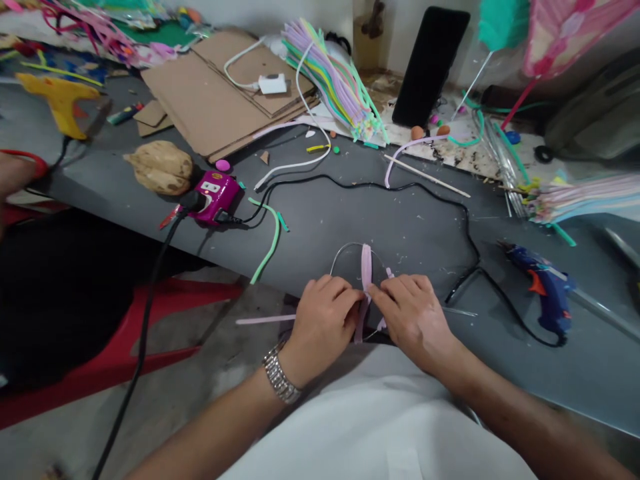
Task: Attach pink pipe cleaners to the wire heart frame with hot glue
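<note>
At the near edge of the table [350, 213], our left hand [323, 317] and right hand [413, 313] are both closed on a pink strip [367, 263], beside a thin wire loop [345, 248]. A blue glue gun [545, 287] lies to the right.

Both bare forearms rise from the lower edge and slant inward, so that the hands meet at the pink strip [367, 265]. The left hand [325, 315] lies just left of the strip, back turned up and knuckles raised. Its fingers are curled and bunched together, with the tips pressed against the strip's side. A metal watch [279, 379] sits on the left wrist. The right hand [413, 313] lies just right of the strip, also back up, with the wrist a little bent. Its thumb and forefinger are closed on the strip, opposite the left fingertips. The two hands nearly touch across the strip.
</note>
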The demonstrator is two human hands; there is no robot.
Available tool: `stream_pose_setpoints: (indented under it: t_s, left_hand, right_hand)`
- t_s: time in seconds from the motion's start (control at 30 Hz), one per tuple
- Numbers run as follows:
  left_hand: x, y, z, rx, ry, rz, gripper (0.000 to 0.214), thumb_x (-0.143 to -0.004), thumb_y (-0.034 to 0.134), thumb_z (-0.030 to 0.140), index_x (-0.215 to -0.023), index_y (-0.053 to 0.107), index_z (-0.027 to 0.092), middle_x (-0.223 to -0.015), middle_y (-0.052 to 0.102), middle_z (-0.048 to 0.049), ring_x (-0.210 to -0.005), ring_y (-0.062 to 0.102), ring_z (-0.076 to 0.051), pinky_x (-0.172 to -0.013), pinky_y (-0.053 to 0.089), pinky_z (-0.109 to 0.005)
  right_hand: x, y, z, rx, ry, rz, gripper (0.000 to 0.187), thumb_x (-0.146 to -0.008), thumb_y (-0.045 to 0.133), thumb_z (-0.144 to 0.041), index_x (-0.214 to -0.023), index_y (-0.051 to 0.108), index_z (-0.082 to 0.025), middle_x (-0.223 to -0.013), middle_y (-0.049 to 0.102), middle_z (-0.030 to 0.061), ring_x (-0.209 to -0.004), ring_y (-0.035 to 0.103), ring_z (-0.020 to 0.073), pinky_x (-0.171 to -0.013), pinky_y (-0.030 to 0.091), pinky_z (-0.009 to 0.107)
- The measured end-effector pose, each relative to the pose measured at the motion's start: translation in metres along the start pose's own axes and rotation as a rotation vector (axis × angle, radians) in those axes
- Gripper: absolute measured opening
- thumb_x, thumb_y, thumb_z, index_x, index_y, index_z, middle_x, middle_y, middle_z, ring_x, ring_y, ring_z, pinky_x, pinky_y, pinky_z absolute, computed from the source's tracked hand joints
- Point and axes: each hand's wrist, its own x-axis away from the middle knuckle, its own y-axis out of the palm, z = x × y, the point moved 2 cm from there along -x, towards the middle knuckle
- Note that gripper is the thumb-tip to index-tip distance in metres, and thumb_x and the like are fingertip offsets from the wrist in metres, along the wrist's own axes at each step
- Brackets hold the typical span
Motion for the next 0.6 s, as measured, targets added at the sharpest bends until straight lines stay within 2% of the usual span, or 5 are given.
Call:
stream_pose_setpoints:
  t_s: [0.23,0.47,0.6]
  left_hand:
    - [-0.001,-0.002,-0.003,-0.002,0.022,-0.017,0.016,-0.093,0.057,0.012,-0.095,0.072,0.018,-0.087,0.068,-0.0058,-0.081,0.055,-0.021,-0.071,0.039,-0.037]
    - [-0.037,-0.024,-0.012,-0.008,0.06,-0.059,0.02,-0.094,0.056,0.013,-0.094,0.075,0.02,-0.09,0.068,-0.0057,-0.084,0.055,-0.021,-0.078,0.044,-0.037]
    - [-0.048,-0.018,-0.019,-0.014,0.138,-0.105,0.025,-0.094,0.055,0.012,-0.093,0.078,0.022,-0.088,0.066,-0.0058,-0.084,0.054,-0.021,-0.078,0.045,-0.036]
  right_hand:
    - [-0.009,-0.007,-0.003,0.09,-0.059,-0.092,0.026,-0.098,0.048,-0.01,-0.113,0.07,-0.012,-0.083,0.063,0.0078,-0.078,0.048,0.0223,-0.073,0.031,0.039]
    - [-0.012,-0.011,0.0,0.124,-0.092,-0.13,0.022,-0.098,0.049,-0.01,-0.101,0.07,-0.015,-0.08,0.06,0.0066,-0.075,0.046,0.0212,-0.073,0.029,0.038]
    - [-0.012,-0.01,0.006,0.134,-0.094,-0.119,0.019,-0.093,0.055,-0.008,-0.099,0.071,-0.017,-0.078,0.059,0.0063,-0.075,0.046,0.0213,-0.073,0.028,0.038]
